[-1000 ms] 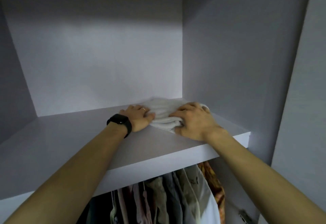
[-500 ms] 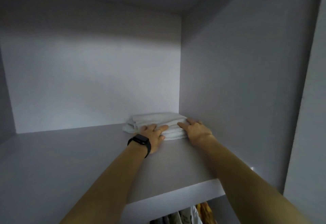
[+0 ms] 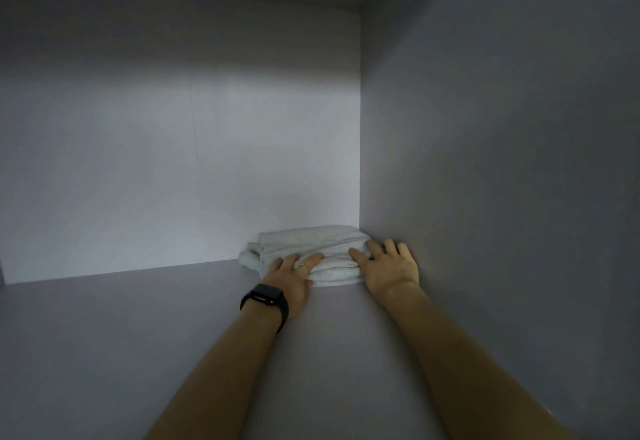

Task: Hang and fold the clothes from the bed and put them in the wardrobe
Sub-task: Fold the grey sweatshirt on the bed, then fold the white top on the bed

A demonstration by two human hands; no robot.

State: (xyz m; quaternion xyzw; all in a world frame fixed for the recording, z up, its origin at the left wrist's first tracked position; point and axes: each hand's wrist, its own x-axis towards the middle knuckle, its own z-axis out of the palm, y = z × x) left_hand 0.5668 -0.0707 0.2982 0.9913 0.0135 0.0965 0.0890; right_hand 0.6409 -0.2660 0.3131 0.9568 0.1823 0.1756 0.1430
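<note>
Folded cloth (image 3: 311, 247) has been pushed from the front edge of the shelf (image 3: 166, 335) into its back right corner; this placement is judged all but complete. Left hand (image 3: 291, 275) and right hand (image 3: 389, 266) press its front, fingers straight, slightly apart, gripping nothing. Shelf smooth, grey, dimly lit inside the wardrobe.

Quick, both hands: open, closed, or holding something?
Left hand: open, pressing the folded white garment.
Right hand: open, flat against the same garment.
</note>
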